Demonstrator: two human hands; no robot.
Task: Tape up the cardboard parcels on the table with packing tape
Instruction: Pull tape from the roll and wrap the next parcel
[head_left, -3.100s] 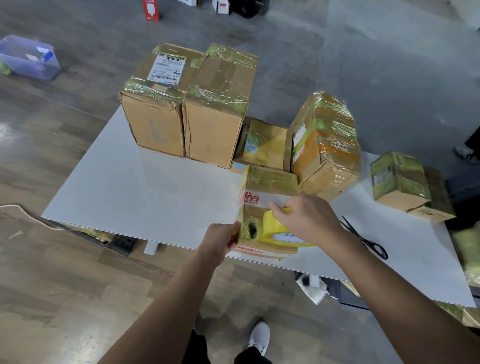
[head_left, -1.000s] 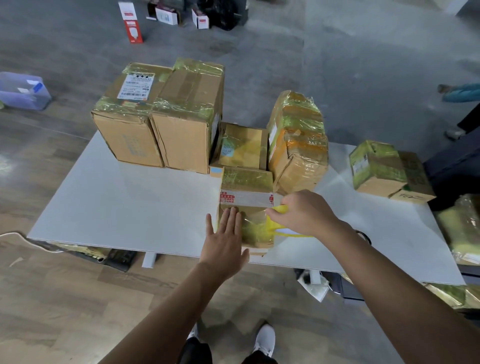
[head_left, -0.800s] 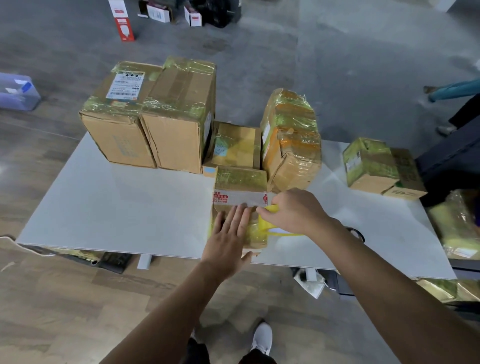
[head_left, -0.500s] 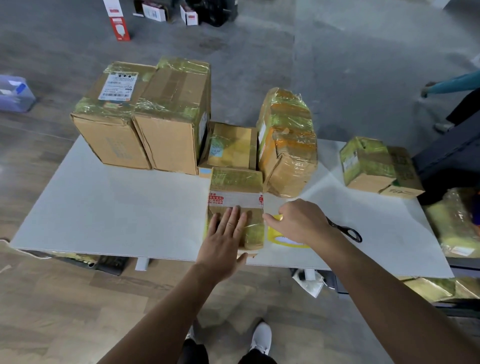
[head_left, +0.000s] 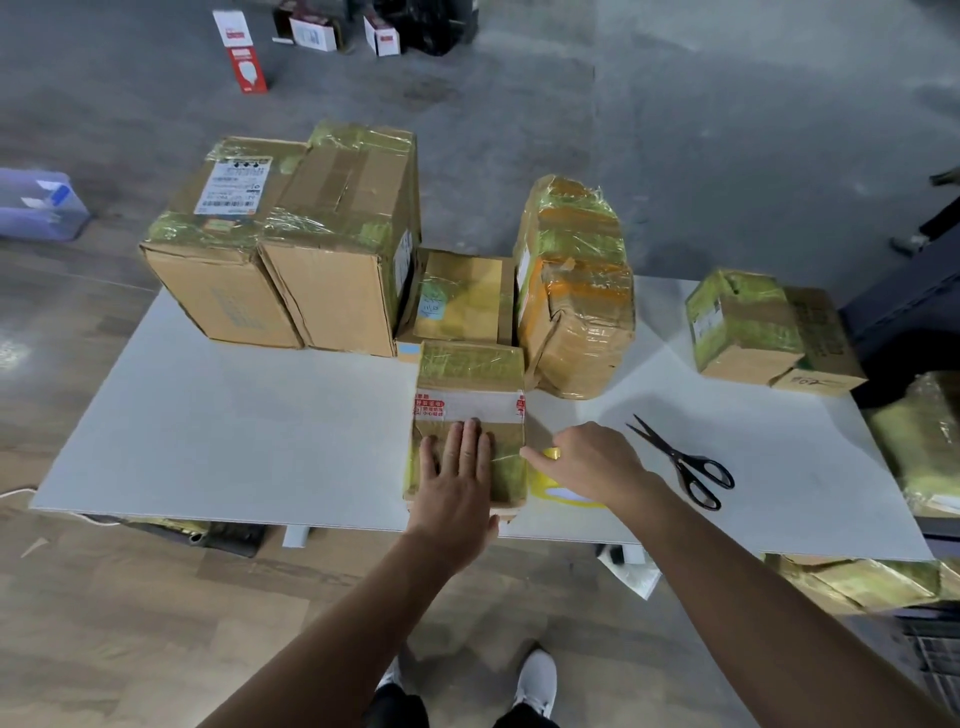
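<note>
A small cardboard parcel (head_left: 470, 400) with greenish tape and a white printed strip lies at the front middle of the white table (head_left: 234, 426). My left hand (head_left: 457, 467) presses flat on its near top, fingers straight. Just right of the parcel, my right hand (head_left: 592, 462) curls over the yellow packing tape roll (head_left: 558, 493), which rests on the table; its fingertips reach the parcel's right edge. Most of the roll is hidden under the hand.
Black scissors (head_left: 685, 465) lie right of my right hand. Behind stand two big boxes (head_left: 291, 270), a flat parcel (head_left: 462, 301) and a bulging wrapped parcel (head_left: 576, 291). Two small boxes (head_left: 753, 327) sit far right. More wrapped parcels (head_left: 924, 447) crowd the right edge.
My left hand went from the parcel's left side to lying flat on its top. My right hand brought the tape roll off the parcel down to the table on its right, uncovering the scissors.
</note>
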